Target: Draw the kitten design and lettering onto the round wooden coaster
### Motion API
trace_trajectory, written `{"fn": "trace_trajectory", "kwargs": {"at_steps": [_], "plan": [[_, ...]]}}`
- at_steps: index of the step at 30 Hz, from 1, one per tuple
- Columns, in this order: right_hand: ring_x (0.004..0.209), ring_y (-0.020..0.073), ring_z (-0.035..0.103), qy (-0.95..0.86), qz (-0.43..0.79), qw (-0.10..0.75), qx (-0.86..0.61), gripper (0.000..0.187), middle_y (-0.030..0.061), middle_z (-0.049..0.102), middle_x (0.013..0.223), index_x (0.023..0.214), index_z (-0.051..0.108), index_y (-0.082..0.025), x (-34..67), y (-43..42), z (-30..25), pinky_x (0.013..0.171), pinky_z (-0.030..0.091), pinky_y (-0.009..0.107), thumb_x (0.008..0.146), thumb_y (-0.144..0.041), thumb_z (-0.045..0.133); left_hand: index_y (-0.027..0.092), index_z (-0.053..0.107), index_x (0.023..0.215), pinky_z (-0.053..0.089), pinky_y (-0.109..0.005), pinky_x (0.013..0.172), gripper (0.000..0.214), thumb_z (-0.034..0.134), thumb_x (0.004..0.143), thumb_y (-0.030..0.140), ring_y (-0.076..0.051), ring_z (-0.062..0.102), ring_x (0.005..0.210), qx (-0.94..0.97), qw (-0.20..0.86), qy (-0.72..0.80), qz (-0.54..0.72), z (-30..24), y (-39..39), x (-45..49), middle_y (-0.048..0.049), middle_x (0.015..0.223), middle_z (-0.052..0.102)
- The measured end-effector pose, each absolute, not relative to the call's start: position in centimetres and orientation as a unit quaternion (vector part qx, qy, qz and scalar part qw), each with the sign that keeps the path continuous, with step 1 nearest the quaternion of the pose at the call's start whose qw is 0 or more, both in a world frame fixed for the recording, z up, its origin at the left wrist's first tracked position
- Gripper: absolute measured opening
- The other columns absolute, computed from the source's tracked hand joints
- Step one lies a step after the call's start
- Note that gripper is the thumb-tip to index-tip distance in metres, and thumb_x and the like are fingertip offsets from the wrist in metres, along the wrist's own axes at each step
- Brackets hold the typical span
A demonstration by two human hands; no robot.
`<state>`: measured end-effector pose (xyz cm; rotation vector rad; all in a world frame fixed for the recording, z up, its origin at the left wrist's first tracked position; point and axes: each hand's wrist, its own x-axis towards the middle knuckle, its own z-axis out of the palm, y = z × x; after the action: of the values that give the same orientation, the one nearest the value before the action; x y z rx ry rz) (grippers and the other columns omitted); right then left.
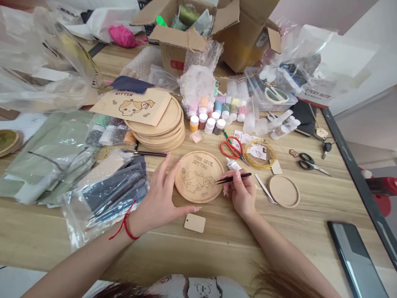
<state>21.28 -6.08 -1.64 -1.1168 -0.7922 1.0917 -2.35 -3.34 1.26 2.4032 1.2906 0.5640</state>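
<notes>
A round wooden plate with an outlined kitten and lettering lies flat in front of me. My left hand rests at its left edge, thumb and fingers spread along the rim. Between the fingers of my right hand is a pair of black tweezers, its tips over the right part of the drawing. A small white tube lies just beyond that hand. Below the plate sits a small wooden tag with a hole. To the right are a white stick and a small round wooden dish.
Stacked wooden plates carry a printed kitten card. Paint jars, red-handled scissors, coiled gold wire and black scissors lie beyond. A phone is at right, plastic-bagged tools at left, open cardboard boxes behind.
</notes>
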Motion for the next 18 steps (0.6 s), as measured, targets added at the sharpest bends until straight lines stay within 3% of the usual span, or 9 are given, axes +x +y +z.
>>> {"fn": "trace_trajectory", "kwargs": {"at_steps": [2,5,11,18], "plan": [[0.042,0.0092,0.051,-0.348,0.479,0.636,-0.495,0.025,0.0001,0.072,0.078,0.079,0.059,-0.022,21.33,-5.93,-1.69,0.038,0.042,0.024,0.091,-0.044,0.061,0.020,0.001,0.155,0.024,-0.059,0.116,0.122,0.070,0.068,0.072,-0.043,0.010,0.148,0.854,0.215,0.443,0.169,0.80,-3.17,-2.27,-0.0201,0.161,-0.001],[0.043,0.0093,0.051,-0.347,0.484,0.629,-0.500,0.025,0.0001,0.072,0.077,0.079,0.058,-0.022,21.45,-5.70,-1.82,0.039,0.041,0.024,0.090,-0.045,0.061,0.023,-0.005,0.155,0.025,-0.057,0.117,0.120,0.070,0.073,0.067,-0.040,0.007,0.149,0.850,0.251,0.436,0.155,0.39,-3.35,-2.04,-0.0167,0.163,-0.006],[0.042,0.0090,0.050,-0.354,0.485,0.617,-0.509,0.028,-0.0004,0.070,0.075,0.078,0.056,-0.022,21.45,-5.50,-1.87,0.038,0.040,0.024,0.089,-0.047,0.062,0.028,0.004,0.156,0.026,-0.055,0.117,0.107,0.072,0.078,0.055,-0.038,0.011,0.149,0.841,0.265,0.438,0.174,0.75,-3.73,-1.87,-0.0139,0.163,-0.006],[0.038,0.0074,0.046,-0.336,0.483,0.599,-0.544,0.036,-0.0023,0.064,0.064,0.074,0.056,-0.021,21.30,-5.49,-1.77,0.032,0.034,0.021,0.087,-0.054,0.061,0.028,0.006,0.155,0.027,-0.055,0.118,0.113,0.077,0.072,0.056,-0.037,0.013,0.149,0.838,0.258,0.440,0.192,0.73,-3.68,-1.75,-0.0152,0.163,-0.001]]}}
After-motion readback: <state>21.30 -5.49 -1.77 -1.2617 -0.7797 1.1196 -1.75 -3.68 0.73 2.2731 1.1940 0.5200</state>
